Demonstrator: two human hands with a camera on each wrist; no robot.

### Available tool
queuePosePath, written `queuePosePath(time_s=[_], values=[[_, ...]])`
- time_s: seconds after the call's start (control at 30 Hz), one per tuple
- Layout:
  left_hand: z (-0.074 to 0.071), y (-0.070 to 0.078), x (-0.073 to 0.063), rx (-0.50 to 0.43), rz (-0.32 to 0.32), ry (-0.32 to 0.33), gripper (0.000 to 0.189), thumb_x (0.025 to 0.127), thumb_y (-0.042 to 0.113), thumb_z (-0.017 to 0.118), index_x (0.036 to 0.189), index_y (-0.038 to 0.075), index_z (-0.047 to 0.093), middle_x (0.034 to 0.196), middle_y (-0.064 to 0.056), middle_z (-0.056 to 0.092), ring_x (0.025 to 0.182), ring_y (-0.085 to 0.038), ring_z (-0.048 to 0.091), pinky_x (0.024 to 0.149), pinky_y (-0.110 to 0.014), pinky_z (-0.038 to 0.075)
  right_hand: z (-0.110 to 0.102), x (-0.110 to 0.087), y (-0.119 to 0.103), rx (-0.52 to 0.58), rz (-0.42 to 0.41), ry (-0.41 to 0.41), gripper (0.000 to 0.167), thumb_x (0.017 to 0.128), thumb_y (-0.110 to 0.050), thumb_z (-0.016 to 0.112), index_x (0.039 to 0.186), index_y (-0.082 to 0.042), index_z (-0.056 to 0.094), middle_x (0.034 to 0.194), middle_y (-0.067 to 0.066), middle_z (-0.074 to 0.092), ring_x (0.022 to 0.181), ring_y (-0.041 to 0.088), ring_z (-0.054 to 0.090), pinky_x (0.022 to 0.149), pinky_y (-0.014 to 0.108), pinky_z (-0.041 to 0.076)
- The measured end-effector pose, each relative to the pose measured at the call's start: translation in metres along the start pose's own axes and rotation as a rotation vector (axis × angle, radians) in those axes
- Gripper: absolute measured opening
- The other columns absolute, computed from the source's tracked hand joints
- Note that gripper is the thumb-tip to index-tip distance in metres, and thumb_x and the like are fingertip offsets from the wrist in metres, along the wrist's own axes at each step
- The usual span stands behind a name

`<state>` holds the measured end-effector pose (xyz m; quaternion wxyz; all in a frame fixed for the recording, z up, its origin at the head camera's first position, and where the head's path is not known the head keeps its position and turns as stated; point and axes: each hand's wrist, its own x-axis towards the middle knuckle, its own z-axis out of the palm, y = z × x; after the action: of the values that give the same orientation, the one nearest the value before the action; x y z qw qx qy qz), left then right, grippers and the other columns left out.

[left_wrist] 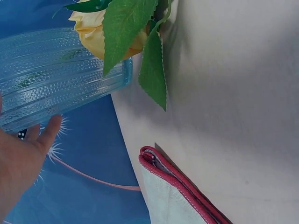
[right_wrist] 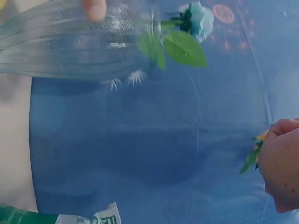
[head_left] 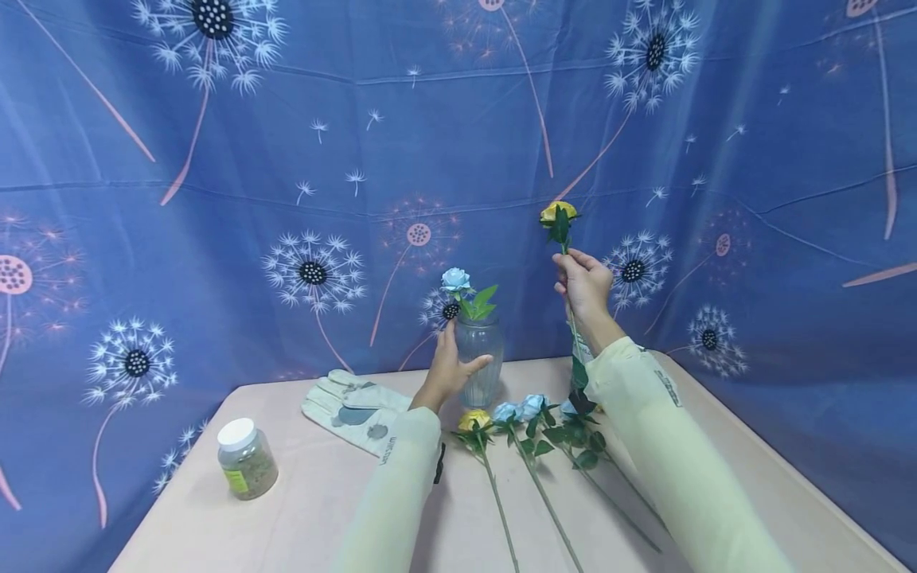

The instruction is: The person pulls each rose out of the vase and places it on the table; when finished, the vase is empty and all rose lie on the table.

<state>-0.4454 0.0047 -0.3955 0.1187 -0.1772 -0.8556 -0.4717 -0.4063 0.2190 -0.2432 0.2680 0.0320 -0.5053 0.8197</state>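
A ribbed clear glass vase [head_left: 481, 378] stands near the far edge of the table. My left hand [head_left: 448, 366] holds it from the left, thumb across its front. One light-blue artificial rose [head_left: 455, 279] with green leaves rises out of the vase. To the right and higher up, my right hand [head_left: 587, 288] pinches the stem of a yellow artificial rose [head_left: 558, 213] just under its leaves. That flower points up, its long stem hanging down past the wrist. In the right wrist view the vase [right_wrist: 70, 46] lies across the upper left, with a fingertip on it.
On the table before the vase lie another yellow rose [head_left: 475, 420] and several blue roses [head_left: 534, 405], stems toward me. White work gloves [head_left: 358, 412] lie left of the vase. A white-lidded jar [head_left: 247, 461] stands farther left. A green-and-white packet [right_wrist: 35, 218] is at right.
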Motion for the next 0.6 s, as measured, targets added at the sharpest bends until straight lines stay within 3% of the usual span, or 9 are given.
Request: queuePosePath(time_s=[0.17, 0.3, 0.5, 0.6], values=[[0.001, 0.000, 0.000, 0.007, 0.000, -0.001, 0.111, 0.083, 0.050, 0.077, 0.159, 0.011, 0.007, 0.159, -0.023, 0.017, 0.144, -0.044, 0.026, 0.113, -0.055, 0.030, -0.003, -0.023, 0.005, -0.110, -0.007, -0.160, 0.036, 0.094, 0.004, 0.061, 0.129, 0.007, 0.051, 0.084, -0.001, 0.072, 0.057, 0.005, 0.055, 0.044, 0.015, 0.043], [0.001, 0.000, 0.001, -0.003, 0.009, -0.005, 0.110, 0.083, 0.048, 0.077, 0.159, 0.011, 0.006, 0.159, -0.024, 0.018, 0.144, -0.043, 0.026, 0.114, -0.055, 0.029, -0.006, -0.046, 0.010, -0.194, 0.005, -0.299, 0.040, 0.099, -0.004, 0.058, 0.135, 0.008, 0.044, 0.091, -0.001, 0.074, 0.064, 0.008, 0.062, 0.047, 0.018, 0.049], [0.001, -0.001, 0.000, -0.010, -0.004, -0.009, 0.109, 0.084, 0.046, 0.077, 0.159, 0.012, 0.006, 0.160, -0.022, 0.017, 0.145, -0.042, 0.025, 0.115, -0.054, 0.028, -0.007, -0.080, 0.025, -0.275, 0.072, -0.418, 0.026, 0.104, -0.017, 0.052, 0.117, 0.004, 0.041, 0.091, 0.001, 0.075, 0.065, 0.012, 0.065, 0.048, 0.023, 0.052], [0.001, -0.001, 0.000, -0.012, -0.007, -0.013, 0.108, 0.085, 0.044, 0.077, 0.159, 0.012, 0.005, 0.160, -0.022, 0.017, 0.145, -0.041, 0.024, 0.115, -0.053, 0.028, -0.007, -0.095, 0.030, -0.307, 0.098, -0.472, 0.026, 0.105, -0.020, 0.051, 0.116, 0.003, 0.043, 0.094, 0.001, 0.075, 0.068, 0.012, 0.065, 0.049, 0.023, 0.052]])
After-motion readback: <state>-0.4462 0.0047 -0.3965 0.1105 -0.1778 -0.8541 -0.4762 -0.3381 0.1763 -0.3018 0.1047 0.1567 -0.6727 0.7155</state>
